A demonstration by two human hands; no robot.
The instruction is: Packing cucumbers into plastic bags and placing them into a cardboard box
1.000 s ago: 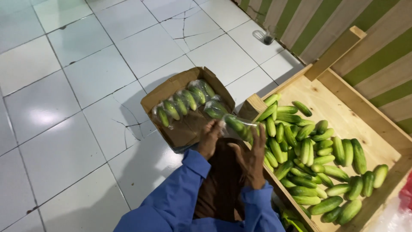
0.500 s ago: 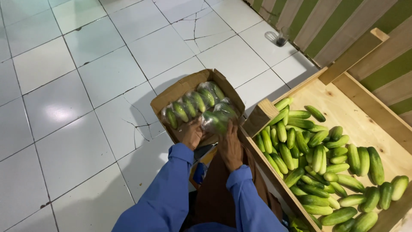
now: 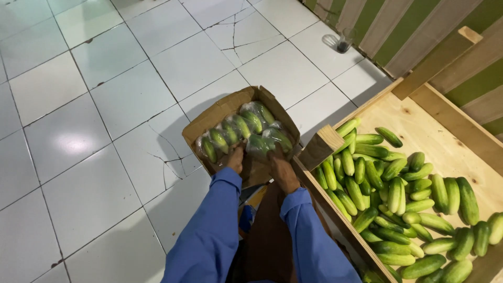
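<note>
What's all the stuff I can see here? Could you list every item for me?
cardboard box: one, brown, open, on the floor tiles beside the crate.
bagged cucumbers: several, green, in clear plastic, inside the box.
loose cucumbers: a large pile, green, in the crate.
wooden crate: one, pale wood, at right.
glass: one, dark, on the floor by the striped wall.
floor tiles: white, some cracked.
left hand: on the bagged cucumbers, blue sleeve.
right hand: on the bagged cucumbers, blue sleeve.
</note>
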